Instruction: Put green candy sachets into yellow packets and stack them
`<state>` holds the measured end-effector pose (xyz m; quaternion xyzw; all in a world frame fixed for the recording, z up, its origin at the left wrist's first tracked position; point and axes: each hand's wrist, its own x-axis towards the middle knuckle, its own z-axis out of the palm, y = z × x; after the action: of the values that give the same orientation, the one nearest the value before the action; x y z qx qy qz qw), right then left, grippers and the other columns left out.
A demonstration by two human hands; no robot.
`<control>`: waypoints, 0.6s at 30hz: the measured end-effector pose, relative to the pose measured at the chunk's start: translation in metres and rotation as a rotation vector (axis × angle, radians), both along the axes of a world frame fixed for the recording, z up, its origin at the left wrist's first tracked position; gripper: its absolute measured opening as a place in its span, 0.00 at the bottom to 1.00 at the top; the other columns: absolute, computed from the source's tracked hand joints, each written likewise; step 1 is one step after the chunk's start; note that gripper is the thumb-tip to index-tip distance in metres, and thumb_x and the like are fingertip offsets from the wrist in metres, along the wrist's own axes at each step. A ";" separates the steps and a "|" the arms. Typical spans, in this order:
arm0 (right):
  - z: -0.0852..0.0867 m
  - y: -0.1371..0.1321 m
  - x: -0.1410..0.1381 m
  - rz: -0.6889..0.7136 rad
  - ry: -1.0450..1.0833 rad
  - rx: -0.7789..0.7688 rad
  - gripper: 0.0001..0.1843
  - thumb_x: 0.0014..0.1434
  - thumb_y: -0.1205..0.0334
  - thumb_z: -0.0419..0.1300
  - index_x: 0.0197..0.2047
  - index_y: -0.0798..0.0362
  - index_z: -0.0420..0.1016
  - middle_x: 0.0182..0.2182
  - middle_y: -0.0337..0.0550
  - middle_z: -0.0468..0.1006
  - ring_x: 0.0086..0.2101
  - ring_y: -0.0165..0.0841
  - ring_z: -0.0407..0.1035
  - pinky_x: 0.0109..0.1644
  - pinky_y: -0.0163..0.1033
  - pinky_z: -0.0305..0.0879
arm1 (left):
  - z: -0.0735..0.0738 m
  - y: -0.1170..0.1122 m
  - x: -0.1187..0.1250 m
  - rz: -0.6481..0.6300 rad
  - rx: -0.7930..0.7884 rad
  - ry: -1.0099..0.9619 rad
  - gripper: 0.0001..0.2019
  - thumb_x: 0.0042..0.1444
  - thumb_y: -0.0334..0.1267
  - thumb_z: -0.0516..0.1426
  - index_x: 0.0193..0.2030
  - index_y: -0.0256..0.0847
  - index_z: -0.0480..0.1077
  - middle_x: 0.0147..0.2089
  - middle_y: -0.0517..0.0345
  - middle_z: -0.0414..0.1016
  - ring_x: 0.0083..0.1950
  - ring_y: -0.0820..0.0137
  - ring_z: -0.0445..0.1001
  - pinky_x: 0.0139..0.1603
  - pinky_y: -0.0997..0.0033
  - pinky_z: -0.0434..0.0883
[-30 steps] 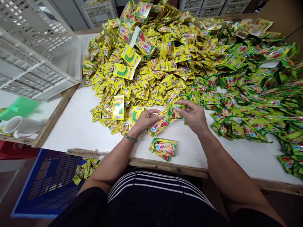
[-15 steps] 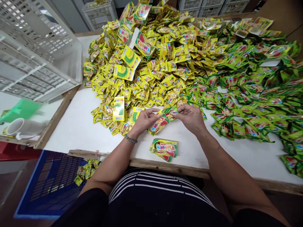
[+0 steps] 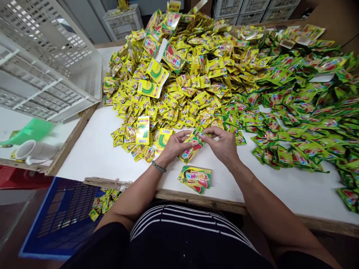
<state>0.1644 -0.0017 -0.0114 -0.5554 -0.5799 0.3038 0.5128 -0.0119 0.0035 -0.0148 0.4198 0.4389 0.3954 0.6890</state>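
Note:
My left hand (image 3: 174, 146) grips a yellow and green "Twins" card pack (image 3: 191, 149) held open just above the white table (image 3: 92, 153). My right hand (image 3: 221, 144) pinches a small green candy sachet (image 3: 199, 133) at the mouth of that pack. Two finished packs (image 3: 196, 178) lie stacked near the table's front edge, just below my hands. A big heap of yellow sachets (image 3: 179, 86) rises behind my left hand, and a spread of green sachets (image 3: 297, 108) lies to the right.
A white plastic crate (image 3: 42, 63) stands tilted at the left. Below it, a white cup (image 3: 33, 151) and a green scoop (image 3: 30, 130) sit on a side shelf. A blue crate (image 3: 58, 220) with fallen sachets is on the floor. More crates (image 3: 120, 20) stand behind.
My right hand has brought the green sachet leftward from beside the pack to its opening. The hands are now close together. The view has shifted slightly.

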 end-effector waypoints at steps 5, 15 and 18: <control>-0.001 0.001 0.001 0.003 0.038 -0.012 0.14 0.50 0.53 0.67 0.38 0.52 0.80 0.32 0.43 0.80 0.30 0.33 0.69 0.37 0.42 0.68 | 0.000 0.000 0.001 0.049 0.056 -0.026 0.31 0.34 0.39 0.74 0.48 0.36 0.72 0.37 0.58 0.81 0.35 0.71 0.78 0.42 0.69 0.74; -0.006 0.009 0.029 0.182 -0.064 -0.120 0.12 0.49 0.49 0.69 0.32 0.48 0.83 0.33 0.44 0.80 0.36 0.38 0.71 0.42 0.47 0.68 | 0.015 -0.005 -0.003 -0.087 -0.005 0.074 0.23 0.39 0.43 0.72 0.41 0.33 0.76 0.25 0.61 0.76 0.21 0.79 0.68 0.23 0.78 0.61; -0.009 0.007 0.023 0.174 -0.074 -0.049 0.11 0.51 0.50 0.67 0.34 0.47 0.84 0.34 0.44 0.78 0.39 0.39 0.70 0.47 0.49 0.68 | 0.012 -0.004 -0.002 -0.069 0.003 0.061 0.23 0.40 0.43 0.72 0.41 0.34 0.76 0.25 0.61 0.77 0.21 0.80 0.66 0.23 0.78 0.60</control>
<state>0.1871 0.0054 -0.0203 -0.5263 -0.6369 0.3406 0.4487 -0.0140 -0.0009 -0.0023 0.4478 0.4445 0.3592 0.6877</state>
